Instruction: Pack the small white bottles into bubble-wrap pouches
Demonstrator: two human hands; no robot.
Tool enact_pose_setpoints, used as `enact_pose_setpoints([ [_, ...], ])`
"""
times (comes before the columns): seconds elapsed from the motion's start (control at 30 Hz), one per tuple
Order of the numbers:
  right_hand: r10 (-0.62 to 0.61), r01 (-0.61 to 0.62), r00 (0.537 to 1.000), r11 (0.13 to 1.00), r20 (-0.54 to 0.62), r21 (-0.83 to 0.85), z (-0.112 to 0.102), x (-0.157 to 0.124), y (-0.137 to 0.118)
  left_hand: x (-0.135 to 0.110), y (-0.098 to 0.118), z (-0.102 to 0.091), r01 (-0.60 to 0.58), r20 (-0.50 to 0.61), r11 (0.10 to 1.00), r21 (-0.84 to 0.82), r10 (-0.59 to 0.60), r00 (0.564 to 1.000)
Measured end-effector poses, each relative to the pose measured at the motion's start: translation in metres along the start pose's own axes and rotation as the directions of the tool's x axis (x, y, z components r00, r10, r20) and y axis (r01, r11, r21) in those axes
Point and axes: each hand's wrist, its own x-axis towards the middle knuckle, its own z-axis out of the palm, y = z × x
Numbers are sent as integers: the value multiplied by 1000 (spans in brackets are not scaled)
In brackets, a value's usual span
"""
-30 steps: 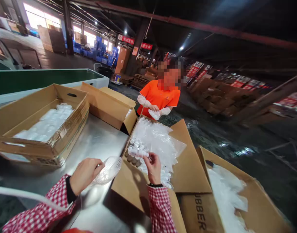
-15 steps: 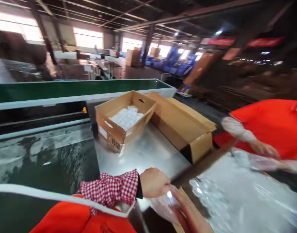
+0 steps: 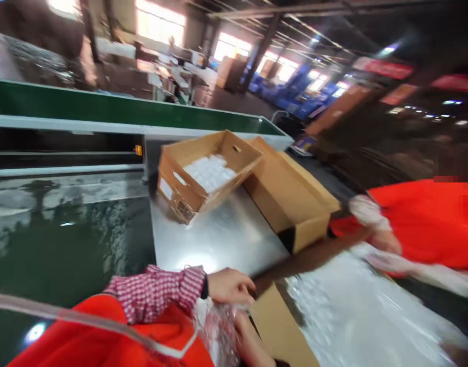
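Observation:
My left hand (image 3: 230, 286), below a red checked sleeve, has its fingers curled at the top of a crumpled clear plastic bag (image 3: 219, 329). From below, my right hand (image 3: 249, 337) closes on the right side of the same bag. Its fingers are partly hidden by the plastic, and what is inside the bag is blurred. Both hands are close to my red apron (image 3: 115, 334). Just right of them is a cardboard flap (image 3: 281, 326).
An open carton (image 3: 180, 196) with white pieces stands on the metal table (image 3: 218, 234), touching a longer cardboard box (image 3: 295, 199). Behind runs a green conveyor (image 3: 122, 109). At right, a co-worker in red (image 3: 420, 224) stands by a heap of clear plastic (image 3: 356, 311).
Both hands have drawn left, closer to my body, with the plastic bag. The view has tilted, and the co-worker's hands have shifted at the plastic heap.

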Motion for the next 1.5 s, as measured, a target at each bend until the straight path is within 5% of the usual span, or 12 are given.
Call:
enact_pose_setpoints([
  [0.1,221,-214,972,974,-86,80,-14,-7,-5,-25,-16,-23,17,-135,994,-107,-32,990],
  [0.2,325,-281,926,933,-190,226,-23,-13,-9,-37,-38,-31,149,-11,963,-224,-156,988],
  [0.33,311,-232,926,916,-215,328,-16,-20,-17,-44,-48,2,215,190,874,-435,-144,971],
  [0.57,203,-155,968,945,-147,287,-18,-27,-41,-45,-24,30,153,0,704,-694,-214,977],
  [0.8,219,-165,962,943,-165,290,-9,-16,-54,-56,-18,47,235,139,463,-855,-232,963],
  [0.93,221,-183,955,964,-198,194,-16,-10,-61,-49,-22,43,153,117,605,-782,-99,988],
  [1.03,263,-185,934,935,-240,304,-34,-16,-71,-39,-26,38,128,35,637,-761,-157,987],
  [1.17,288,35,661,911,-693,412,-44,-33,-77,-29,-27,31,43,-146,577,-815,-277,950],
  [1.2,303,45,658,898,-689,438,-39,-35,-76,-27,-25,31,18,-186,574,-819,-294,938],
  [1.33,322,-45,894,757,-312,652,7,-29,-64,-24,-17,31,-30,-263,605,-796,-301,917],
  [1.4,339,-9,883,704,-325,710,31,-22,-56,-26,-13,27,-12,-235,637,-771,-266,935],
  [1.5,433,83,742,698,-511,711,46,-17,-51,-31,-12,10,22,-149,707,-707,-179,972],
])
